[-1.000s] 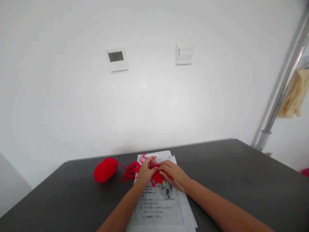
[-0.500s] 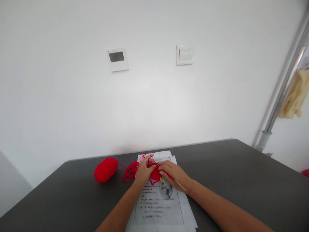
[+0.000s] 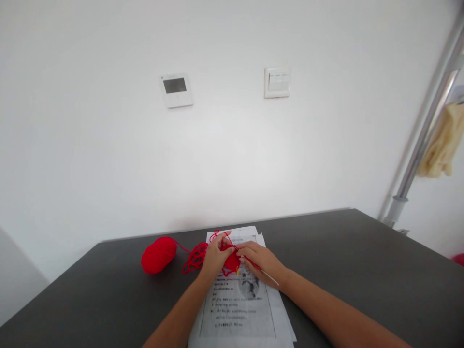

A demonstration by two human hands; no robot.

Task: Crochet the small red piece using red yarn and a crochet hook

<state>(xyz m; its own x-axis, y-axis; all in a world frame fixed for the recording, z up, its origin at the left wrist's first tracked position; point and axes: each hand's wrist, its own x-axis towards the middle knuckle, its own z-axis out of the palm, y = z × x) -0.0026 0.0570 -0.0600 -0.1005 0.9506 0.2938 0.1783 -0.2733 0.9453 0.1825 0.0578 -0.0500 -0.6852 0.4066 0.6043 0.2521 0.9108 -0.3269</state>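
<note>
My left hand [image 3: 217, 253] pinches a small red crochet piece [image 3: 232, 262], with a strand of red yarn running over its raised forefinger. In my right hand [image 3: 261, 261] is a crochet hook [image 3: 268, 277], its shaft slanting down to the right and its tip at the top edge of the piece. A small yellow marker [image 3: 238, 270] hangs at the lower edge of the crochet piece. Left of my hands lies an openwork red mesh [image 3: 195, 257], partly hidden behind my left hand. Farther left rests a red ball of yarn [image 3: 158, 254], joined by a strand to the red tangle.
Printed paper sheets [image 3: 235, 314] lie under my hands on the dark table [image 3: 326, 261]. On the white wall behind are a control panel [image 3: 177, 91] and a light switch [image 3: 277, 82]. A metal pole [image 3: 416, 159] and pale yellow cloth [image 3: 440, 145] stand at right.
The crochet piece has turned slightly, and its yellow marker has shifted a little left and down. Both hands stay in nearly the same place; the ball of yarn has not moved.
</note>
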